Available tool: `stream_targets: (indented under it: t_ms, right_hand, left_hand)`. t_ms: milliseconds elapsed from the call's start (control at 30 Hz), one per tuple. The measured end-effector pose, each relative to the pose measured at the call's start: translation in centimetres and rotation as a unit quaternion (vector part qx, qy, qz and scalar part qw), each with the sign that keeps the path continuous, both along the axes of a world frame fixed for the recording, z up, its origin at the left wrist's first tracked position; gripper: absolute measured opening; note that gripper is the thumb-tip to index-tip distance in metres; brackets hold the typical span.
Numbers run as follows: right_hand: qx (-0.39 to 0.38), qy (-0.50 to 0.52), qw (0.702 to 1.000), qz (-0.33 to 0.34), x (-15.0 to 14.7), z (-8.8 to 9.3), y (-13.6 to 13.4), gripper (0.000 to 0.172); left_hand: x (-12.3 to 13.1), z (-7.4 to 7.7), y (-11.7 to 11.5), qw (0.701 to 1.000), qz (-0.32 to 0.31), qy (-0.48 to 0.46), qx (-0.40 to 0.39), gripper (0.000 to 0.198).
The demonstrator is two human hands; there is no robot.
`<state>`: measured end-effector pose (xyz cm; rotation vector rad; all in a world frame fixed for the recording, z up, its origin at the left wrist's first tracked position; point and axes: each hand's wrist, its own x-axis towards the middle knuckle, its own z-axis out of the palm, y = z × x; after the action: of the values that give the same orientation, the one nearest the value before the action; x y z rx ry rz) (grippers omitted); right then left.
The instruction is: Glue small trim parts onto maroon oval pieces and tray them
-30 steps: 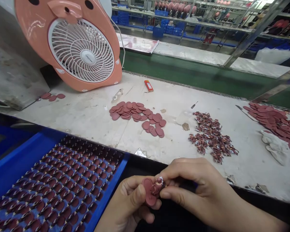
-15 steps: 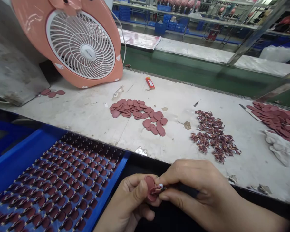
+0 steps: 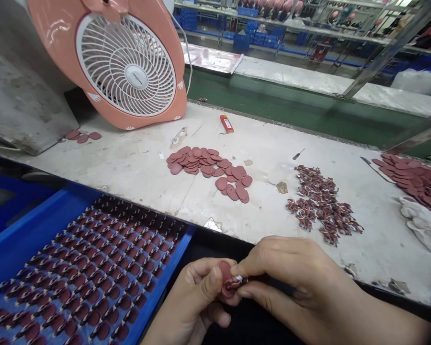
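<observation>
the fan (image 3: 135, 76) is glossy plastic, its ribbed grille (image 3: 109, 50) smooth too. the held disc (image 3: 224, 270) looks matt and smooth, like the piled discs (image 3: 195, 155); the pieces (image 3: 318, 211) look rough and lumpy. the tray (image 3: 39, 224) is smooth plastic. the table (image 3: 129, 184) is smooth but stained and scuffed. the lighter (image 3: 227, 124) is shiny plastic, the rag (image 3: 422, 221) crumpled matt cloth, the post (image 3: 375, 60) dull metal.

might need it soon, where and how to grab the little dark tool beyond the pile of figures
Probably best pinched by its thicker dark end, from above on the near side: the tool appears to lie flat, that end nearer the camera, its thin shaft pointing away.
</observation>
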<state>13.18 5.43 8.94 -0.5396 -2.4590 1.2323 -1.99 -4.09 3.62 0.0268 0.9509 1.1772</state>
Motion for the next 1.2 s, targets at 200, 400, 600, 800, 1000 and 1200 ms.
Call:
stream_targets:
  t_ms: [200,400,600,800,1000,1200]
  right_hand:
    - [0.023,-0.025,0.999,0.007,-0.1,-0.5,0.0,0.012]
    - [0.022,-0.02,1.0,0.005,-0.2,-0.6,0.0,0.011]
    - [0.011,-0.023,1.0,0.006,-0.4,-0.5,0.0,0.012]
    - [0.011,-0.026,0.999,0.016,-0.5,-0.8,0.1,0.012]
    - [0.015,-0.025,0.999,0.013,-0.9,-0.8,0.1,0.013]
    - [0.02,-0.026,0.999,0.016,-1.0,-0.8,0.0,0.012]
  left_hand:
    - [-0.1,0.3,0.3,1.0,-0.006,-0.012,-0.011,0.033]
    - [0.0,0.1,0.2,1.0,0.012,-0.011,-0.02,0.028]
    - [-0.1,0.0,0.2,1.0,0.018,-0.014,-0.021,0.027]
    - [-0.2,-0.1,0.3,0.999,0.012,-0.018,-0.024,0.033]
    - [0.0,-0.9,0.0,0.999,0.032,-0.008,-0.005,0.03]
    - [0.0,-1.2,-0.2,0.999,0.031,-0.006,0.002,0.029]
